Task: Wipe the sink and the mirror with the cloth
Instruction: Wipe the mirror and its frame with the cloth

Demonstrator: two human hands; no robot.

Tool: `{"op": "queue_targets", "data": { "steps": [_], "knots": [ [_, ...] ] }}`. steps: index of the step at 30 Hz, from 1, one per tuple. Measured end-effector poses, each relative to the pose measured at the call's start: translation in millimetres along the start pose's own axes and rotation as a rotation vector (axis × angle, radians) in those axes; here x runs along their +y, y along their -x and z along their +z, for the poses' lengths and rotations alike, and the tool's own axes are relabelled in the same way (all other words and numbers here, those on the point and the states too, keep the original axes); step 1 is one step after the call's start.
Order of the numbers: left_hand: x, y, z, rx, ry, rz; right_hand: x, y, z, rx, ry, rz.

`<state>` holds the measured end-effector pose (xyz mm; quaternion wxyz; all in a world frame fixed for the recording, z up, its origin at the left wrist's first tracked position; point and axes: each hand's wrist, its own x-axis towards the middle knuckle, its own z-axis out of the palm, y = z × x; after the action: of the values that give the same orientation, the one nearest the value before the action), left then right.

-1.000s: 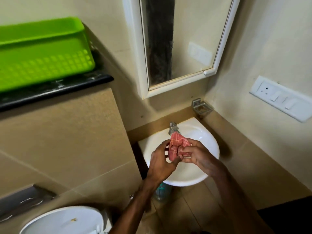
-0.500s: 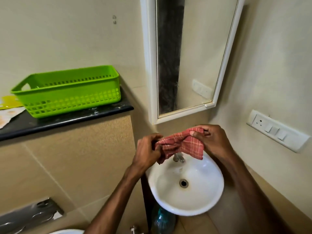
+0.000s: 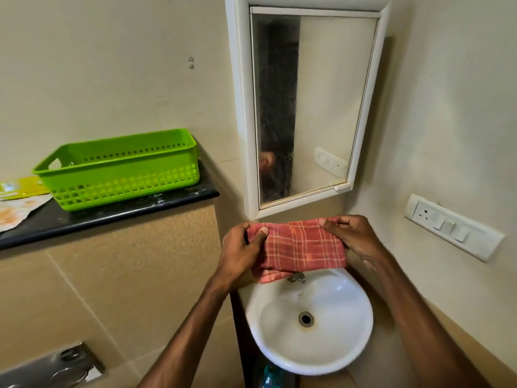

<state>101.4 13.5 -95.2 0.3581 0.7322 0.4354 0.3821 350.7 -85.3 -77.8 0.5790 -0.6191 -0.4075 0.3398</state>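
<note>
At frame centre, the left hand (image 3: 240, 253) and right hand (image 3: 354, 236) pinch the cloth (image 3: 300, 245) stretched between them, under the mirror (image 3: 307, 107); it hides most of the tap (image 3: 297, 278) above the sink (image 3: 330, 345).

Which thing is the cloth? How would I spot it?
Find the round white sink in the corner under the mirror. Just above its tap, the left hand and right hand stretch the cloth. It's the only red checked thing.
</note>
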Motion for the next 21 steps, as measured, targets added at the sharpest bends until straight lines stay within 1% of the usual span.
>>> {"op": "queue_targets", "data": {
  "steps": [3,7,9,15,16,18,20,21],
  "knots": [
    [4.9,1.2,2.9,0.048,0.015,-0.039,14.4,-1.0,5.0,0.016,-0.005,0.044],
    [13.5,2.5,8.5,0.132,0.002,-0.048,9.5,2.1,21.7,0.071,-0.018,0.023],
    [19.4,1.1,14.6,0.136,0.001,-0.037,1.1,6.9,39.3,0.074,0.015,-0.016],
    [40.4,-10.8,24.8,0.125,-0.006,0.027,-16.5,16.3,82.6,0.065,0.191,-0.222],
    [41.0,-14.8,23.5,0.107,0.031,0.008,-16.3,15.4,83.6,0.051,0.208,-0.267],
    [47.9,-20.6,19.8,0.012,0.210,-0.074,-15.9,12.9,82.0,-0.002,0.279,-0.350],
    [63.3,-21.9,13.9,-0.090,0.370,-0.127,-18.7,10.1,79.1,0.007,0.356,-0.398],
    [71.5,-21.9,10.7,-0.122,0.418,-0.122,-20.1,7.9,76.8,0.011,0.348,-0.398]
  ]
}}
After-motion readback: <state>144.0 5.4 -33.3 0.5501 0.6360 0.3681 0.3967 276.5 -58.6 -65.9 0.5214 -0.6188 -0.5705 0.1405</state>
